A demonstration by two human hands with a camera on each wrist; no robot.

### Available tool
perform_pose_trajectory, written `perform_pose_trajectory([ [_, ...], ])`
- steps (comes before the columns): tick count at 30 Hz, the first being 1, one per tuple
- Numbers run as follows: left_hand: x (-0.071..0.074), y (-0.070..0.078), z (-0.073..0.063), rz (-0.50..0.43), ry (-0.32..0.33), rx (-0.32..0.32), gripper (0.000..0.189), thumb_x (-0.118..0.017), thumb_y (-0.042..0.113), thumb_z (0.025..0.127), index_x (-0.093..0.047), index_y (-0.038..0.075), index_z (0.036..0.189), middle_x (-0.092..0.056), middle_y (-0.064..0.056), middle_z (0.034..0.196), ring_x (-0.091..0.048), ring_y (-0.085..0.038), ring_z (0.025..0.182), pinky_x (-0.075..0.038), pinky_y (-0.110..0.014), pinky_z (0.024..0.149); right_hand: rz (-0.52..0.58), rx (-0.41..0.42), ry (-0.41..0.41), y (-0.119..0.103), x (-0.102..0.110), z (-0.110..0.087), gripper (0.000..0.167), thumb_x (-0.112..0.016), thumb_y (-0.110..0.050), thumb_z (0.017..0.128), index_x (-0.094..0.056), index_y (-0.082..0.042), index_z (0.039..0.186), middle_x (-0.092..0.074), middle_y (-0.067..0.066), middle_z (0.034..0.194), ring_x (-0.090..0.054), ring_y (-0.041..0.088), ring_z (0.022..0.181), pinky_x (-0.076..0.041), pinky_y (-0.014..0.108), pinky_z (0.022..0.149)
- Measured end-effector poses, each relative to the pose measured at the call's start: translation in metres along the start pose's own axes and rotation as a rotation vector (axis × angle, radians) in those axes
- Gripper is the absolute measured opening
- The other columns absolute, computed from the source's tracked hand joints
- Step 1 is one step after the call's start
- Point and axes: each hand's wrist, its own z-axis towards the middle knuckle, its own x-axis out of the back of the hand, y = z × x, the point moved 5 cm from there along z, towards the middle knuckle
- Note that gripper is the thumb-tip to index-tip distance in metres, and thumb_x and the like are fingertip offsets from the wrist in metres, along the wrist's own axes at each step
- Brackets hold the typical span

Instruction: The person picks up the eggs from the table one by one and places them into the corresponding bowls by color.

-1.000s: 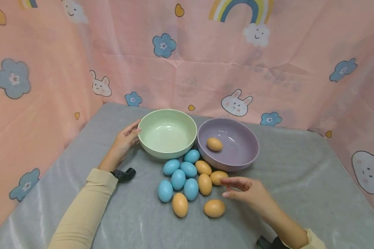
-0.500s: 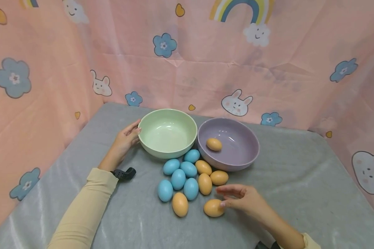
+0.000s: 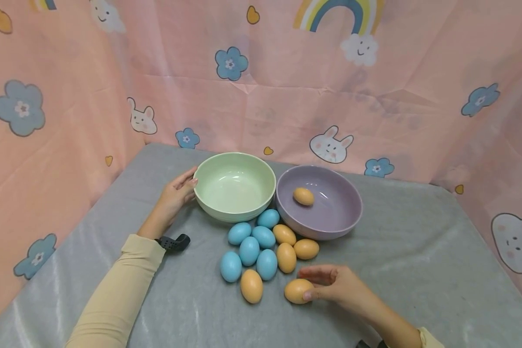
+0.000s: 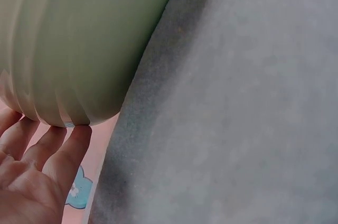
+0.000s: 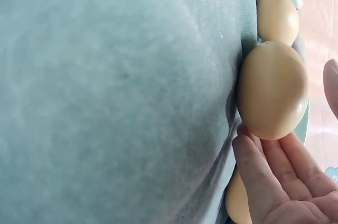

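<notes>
My left hand [image 3: 177, 192] rests against the left side of the light green bowl [image 3: 235, 188]. In the left wrist view, its fingertips [image 4: 79, 134] touch the bowl's outer wall. An orange egg [image 3: 298, 291] lies on the grey cloth with my right hand [image 3: 337, 287] around its right end. From the right wrist, the fingers touch this egg [image 5: 273, 92] while the thumb stands apart from it. Farther back, the purple bowl [image 3: 330, 212] contains one orange egg [image 3: 303, 196].
Several blue eggs [image 3: 249, 251] lie grouped in front of the bowls. More orange eggs [image 3: 286, 257] sit beside them, and one orange egg [image 3: 251, 286] is nearer the front. A pink printed curtain [image 3: 269, 111] surrounds the table's back and sides.
My right hand has moved down and left to the front orange egg. The egg in the purple bowl has rocked slightly. My left hand stays at the green bowl.
</notes>
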Motion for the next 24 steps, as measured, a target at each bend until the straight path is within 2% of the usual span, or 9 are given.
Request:
perform_pose_trajectory([
  [5, 0.0004, -0.0008, 0.0000, 0.003, 0.004, 0.004, 0.058, -0.051, 0.030, 0.105, -0.030, 0.016, 0.157, -0.032, -0.005, 0.163, -0.039, -0.023, 0.146, -0.050, -0.015, 0.101, -0.008, -0.012, -0.004, 0.0028, -0.0013, 0.0003, 0.056, -0.084, -0.018, 0.080, -0.063, 0.010, 0.125, -0.067, 0.022, 0.128, -0.066, 0.006, 0.110, -0.054, 0.013, 0.085],
  [12, 0.0007, -0.0002, -0.0010, 0.010, 0.003, 0.002, 0.058, -0.051, 0.030, 0.105, -0.030, 0.016, 0.157, -0.031, -0.006, 0.163, -0.038, -0.025, 0.146, -0.049, -0.016, 0.103, -0.024, -0.014, -0.002, 0.0024, -0.0023, 0.0000, 0.057, -0.085, -0.018, 0.079, -0.064, 0.010, 0.124, -0.068, 0.021, 0.125, -0.066, 0.007, 0.111, -0.053, 0.012, 0.085],
  [18, 0.0006, 0.0000, -0.0007, 0.013, 0.004, -0.005, 0.058, -0.051, 0.030, 0.105, -0.031, 0.015, 0.157, -0.031, -0.005, 0.164, -0.040, -0.024, 0.146, -0.049, -0.016, 0.103, -0.056, -0.003, 0.009, 0.0012, -0.0017, -0.0005, 0.053, -0.085, -0.017, 0.079, -0.066, 0.009, 0.121, -0.070, 0.021, 0.120, -0.066, -0.002, 0.103, -0.054, 0.013, 0.082],
  [24, 0.0001, 0.0007, -0.0009, 0.010, 0.009, -0.004, 0.057, -0.051, 0.029, 0.105, -0.031, 0.015, 0.157, -0.031, -0.004, 0.163, -0.041, -0.023, 0.145, -0.050, -0.017, 0.103, -0.070, -0.038, 0.020, 0.0026, -0.0013, -0.0004, 0.051, -0.085, -0.019, 0.079, -0.068, 0.007, 0.119, -0.072, 0.018, 0.118, -0.066, 0.003, 0.103, -0.055, 0.015, 0.080],
])
